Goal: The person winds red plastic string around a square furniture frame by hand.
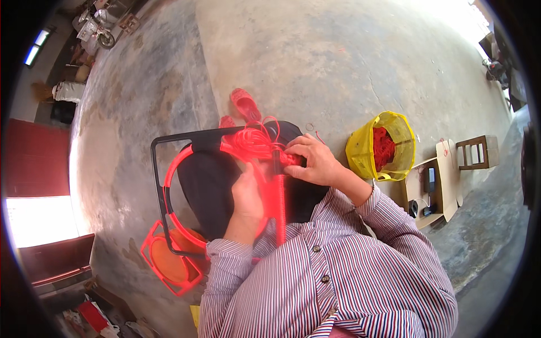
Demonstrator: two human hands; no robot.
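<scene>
A black metal frame lies across my lap, with a red-wrapped ring inside it. Red cord is wound tightly in close turns along one tube, whose black upper end shows bare. My left hand is closed at the ring's right side; its fingertips are hidden and the red there is blurred. Beside the bare end of the tube, my right hand pinches red cord between bent fingers. A loose coil of red cord rests on the frame's far edge, with loops standing up.
On the floor at right stands a yellow basket holding red cord. Beyond it are an open cardboard box and a small wooden stool. A red-framed orange seat is at lower left. A red shoe lies ahead.
</scene>
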